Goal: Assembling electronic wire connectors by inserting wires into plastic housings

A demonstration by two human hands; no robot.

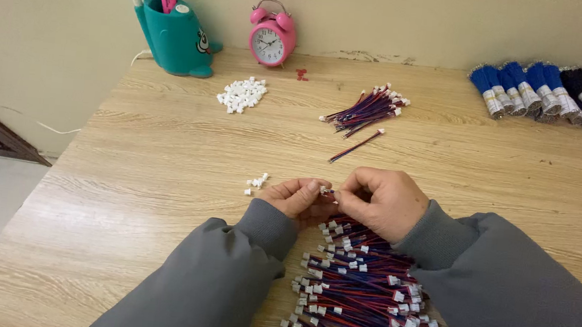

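My left hand (pixel 295 197) and my right hand (pixel 382 201) meet over the middle of the wooden table (pixel 166 145). Their fingertips pinch a small white connector with thin wire ends (pixel 326 190) between them. Just below my hands lies a big heap of red and blue wire leads with white plugs (pixel 361 289). A few loose white connectors (pixel 257 181) sit just left of my left hand. Both arms wear grey sleeves.
Farther back lie a pile of white connectors (pixel 242 94), a smaller bunch of wire leads (pixel 366 110) and one single lead (pixel 357 145). A teal pen holder (pixel 174 36) and a pink alarm clock (pixel 272 38) stand by the wall. Blue, black and red wire bundles (pixel 557 92) lie at the far right.
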